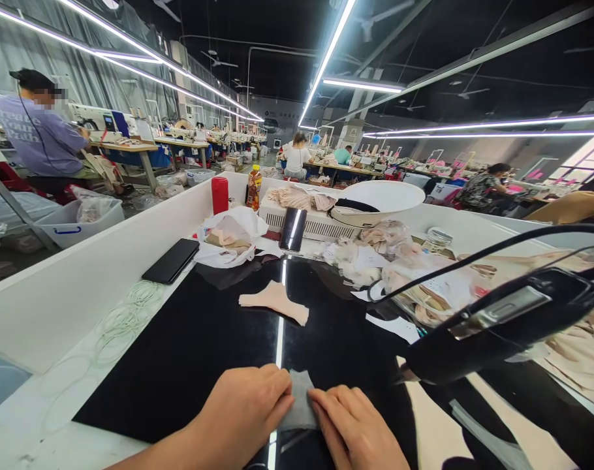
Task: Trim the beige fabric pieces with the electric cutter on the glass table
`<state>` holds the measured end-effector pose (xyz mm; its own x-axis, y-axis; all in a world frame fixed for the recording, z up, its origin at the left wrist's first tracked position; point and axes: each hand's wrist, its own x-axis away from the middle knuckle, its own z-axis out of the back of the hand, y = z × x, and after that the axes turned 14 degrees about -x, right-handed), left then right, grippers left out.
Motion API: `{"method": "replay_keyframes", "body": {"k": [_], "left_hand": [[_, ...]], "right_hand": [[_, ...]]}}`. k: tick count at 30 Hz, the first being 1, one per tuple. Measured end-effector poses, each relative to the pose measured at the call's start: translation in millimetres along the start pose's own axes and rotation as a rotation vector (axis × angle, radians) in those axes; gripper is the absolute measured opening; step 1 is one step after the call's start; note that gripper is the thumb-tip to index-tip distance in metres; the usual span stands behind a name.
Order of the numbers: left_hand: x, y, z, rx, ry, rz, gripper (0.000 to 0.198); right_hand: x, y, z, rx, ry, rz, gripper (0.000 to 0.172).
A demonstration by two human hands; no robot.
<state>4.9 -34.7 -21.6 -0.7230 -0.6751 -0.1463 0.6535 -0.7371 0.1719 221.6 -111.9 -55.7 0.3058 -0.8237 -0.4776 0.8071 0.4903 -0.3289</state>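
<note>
My left hand (pixel 245 410) and my right hand (pixel 354 427) meet at the near edge of a glossy black work mat (pixel 194 352). Between them lies a small grey-white piece of fabric (pixel 299 405); the fingers of both hands are closed and press on its edges. A beige cut fabric piece (pixel 276 300) lies flat on the mat farther away, apart from both hands.
A black handheld tool with a cable (pixel 507 320) hangs over the right side. A black phone (pixel 170 260), a second phone (pixel 293 228), a red bottle (pixel 219 194), a white bowl (pixel 380 199) and bagged beige pieces (pixel 424 274) crowd the far side. Other people work at tables behind.
</note>
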Motion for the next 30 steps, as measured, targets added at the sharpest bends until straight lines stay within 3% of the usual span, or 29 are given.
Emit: {"method": "replay_keyframes", "body": {"k": [10, 23, 27, 30], "left_hand": [[0, -2, -2.5, -0.017, -0.03, 0.0, 0.011], [-6, 5, 12.7, -0.079, -0.132, 0.049, 0.013], [-3, 4, 10.8, -0.104, -0.072, 0.015, 0.013], [-1, 1, 5.9, -0.178, 0.07, -0.014, 0.019]], "right_hand": [[1, 0, -2, 0.007, 0.0, -0.004, 0.026], [3, -4, -2, 0.077, 0.016, -0.008, 0.026], [2, -6, -2, 0.079, 0.03, -0.017, 0.027], [1, -10, -2, 0.081, 0.042, -0.023, 0.027]]}}
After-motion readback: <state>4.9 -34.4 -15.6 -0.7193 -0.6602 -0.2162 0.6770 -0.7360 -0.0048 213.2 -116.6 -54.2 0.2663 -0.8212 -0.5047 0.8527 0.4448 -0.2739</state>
